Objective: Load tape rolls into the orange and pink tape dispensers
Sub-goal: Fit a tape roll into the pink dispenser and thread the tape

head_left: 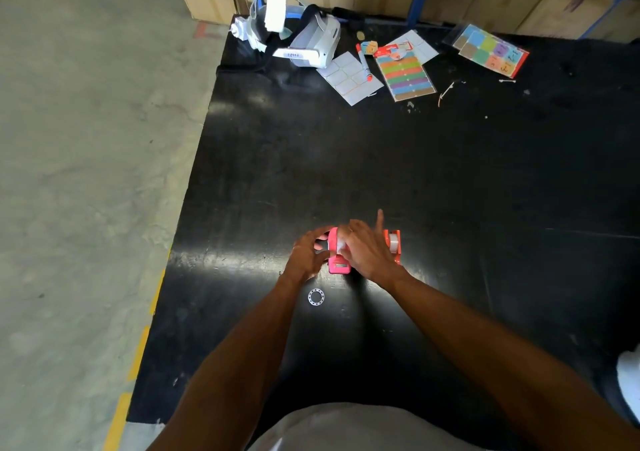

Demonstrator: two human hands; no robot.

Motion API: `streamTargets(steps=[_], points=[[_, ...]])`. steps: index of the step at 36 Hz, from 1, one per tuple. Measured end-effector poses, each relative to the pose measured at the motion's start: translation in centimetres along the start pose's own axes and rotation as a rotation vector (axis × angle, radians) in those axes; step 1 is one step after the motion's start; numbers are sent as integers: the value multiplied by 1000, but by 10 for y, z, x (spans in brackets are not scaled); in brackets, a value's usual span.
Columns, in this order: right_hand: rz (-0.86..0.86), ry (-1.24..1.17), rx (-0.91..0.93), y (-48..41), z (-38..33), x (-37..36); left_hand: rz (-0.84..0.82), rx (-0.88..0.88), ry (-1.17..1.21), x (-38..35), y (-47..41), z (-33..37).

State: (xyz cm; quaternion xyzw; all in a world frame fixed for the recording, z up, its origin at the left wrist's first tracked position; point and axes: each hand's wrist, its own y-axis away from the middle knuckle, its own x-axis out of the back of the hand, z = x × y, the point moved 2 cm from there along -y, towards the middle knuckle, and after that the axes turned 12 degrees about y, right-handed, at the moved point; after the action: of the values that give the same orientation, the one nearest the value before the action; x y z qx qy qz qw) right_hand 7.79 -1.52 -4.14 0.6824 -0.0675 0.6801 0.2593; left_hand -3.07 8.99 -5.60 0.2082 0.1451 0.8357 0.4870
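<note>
On black table [450, 180], both hands grip pink dispenser [337, 266] w/ tape.

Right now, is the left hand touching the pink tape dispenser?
Touching. The head view shows the left hand with its fingers wrapped against the side of the pink tape dispenser, with no gap between them.

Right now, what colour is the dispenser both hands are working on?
Pink, seen in the head view; the orange dispenser stands beside it.
</note>
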Motion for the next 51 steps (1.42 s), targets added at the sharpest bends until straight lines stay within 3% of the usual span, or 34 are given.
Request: streamTargets(steps=[16,25,51], points=[[86,-12,36,8,1,7,-3,37,23,0,-2,-1],[163,-58,57,20,-4,-4,-59,-75,-121,-2,0,3],[90,-16,97,44,-18,1,-61,-83,-107,-2,-4,2]])
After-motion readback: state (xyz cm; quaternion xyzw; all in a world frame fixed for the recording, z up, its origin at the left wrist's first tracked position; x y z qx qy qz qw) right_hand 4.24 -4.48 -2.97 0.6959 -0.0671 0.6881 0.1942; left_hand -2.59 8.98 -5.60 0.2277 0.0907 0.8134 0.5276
